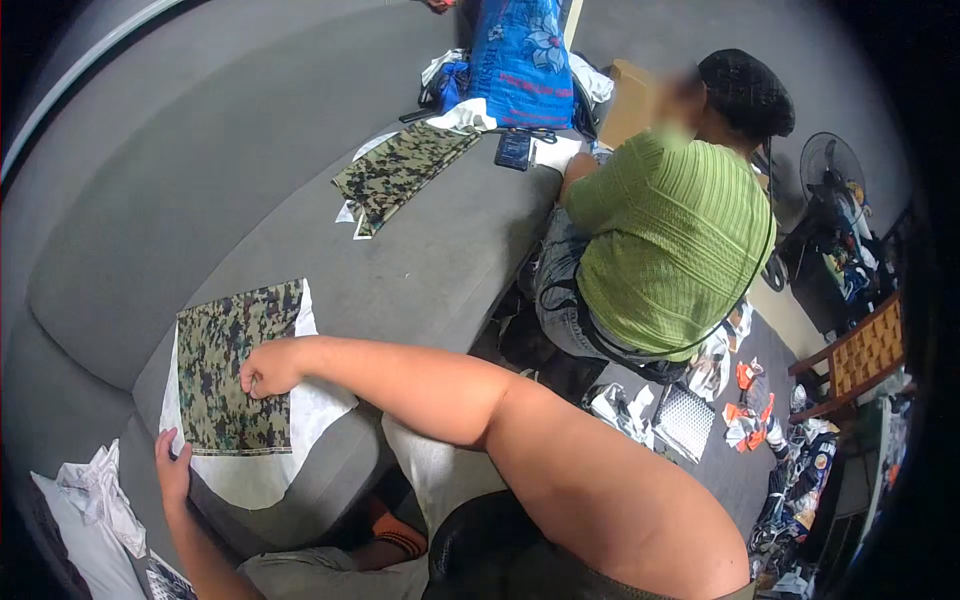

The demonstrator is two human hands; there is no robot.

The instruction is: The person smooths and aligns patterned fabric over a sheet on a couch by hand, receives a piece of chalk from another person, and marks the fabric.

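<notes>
A camouflage-print fabric piece (215, 370) lies flat on a white backing sheet (255, 485) on the grey sofa seat. My right hand (272, 368) rests on the fabric's right half, its fingers curled and pressed together; whatever they pinch, if anything, is too small to make out. At the lower left corner, my left hand (173, 465) touches the edge of the backing with its fingers apart. Farther up the seat lies a second camouflage piece (410, 170) with white material showing beneath it.
A person in a green knit top (675, 230) sits at the right of the sofa. Behind are a blue bag (525, 70), a phone (513, 150) and scissors (545, 136). Crumpled white cloth (105, 490) lies lower left. Plastic packaging (685, 420) litters the floor near a wooden chair (860, 355).
</notes>
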